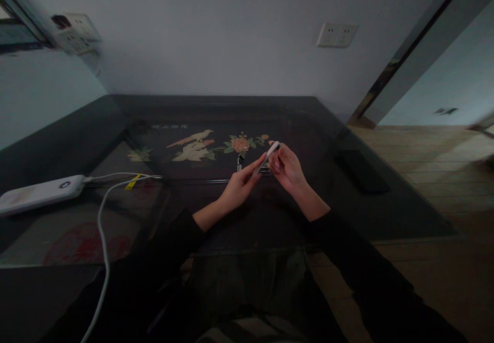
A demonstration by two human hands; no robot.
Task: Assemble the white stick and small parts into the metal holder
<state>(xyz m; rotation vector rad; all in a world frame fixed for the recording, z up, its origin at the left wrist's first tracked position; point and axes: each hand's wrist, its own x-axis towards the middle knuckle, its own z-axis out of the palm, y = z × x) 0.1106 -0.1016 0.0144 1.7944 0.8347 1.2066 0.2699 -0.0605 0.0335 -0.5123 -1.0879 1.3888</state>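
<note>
Nearest are the person's dark sleeves (358, 260), reaching in over the front edge of a glossy dark table (278, 224), with a white cable (102, 229) curving up at the left. Above the tabletop, in front of the person, the left hand (240, 183) grips the lower end of a slim pale object (273, 149), which slants up to the right between both hands. The right hand (288, 170) has its fingers curled at the white upper end; I cannot tell whether they pinch it or only touch it. Well to the left, the cable, with a yellow tag (133, 182), runs to a white power bank (42, 194); to the right lies a flat black object (362, 172). Just beyond the left hand is a small black-and-silver item (240, 163), then a bird-and-flower picture (195, 146), and behind the table a pale wall (216, 39) with sockets (337, 35)
</note>
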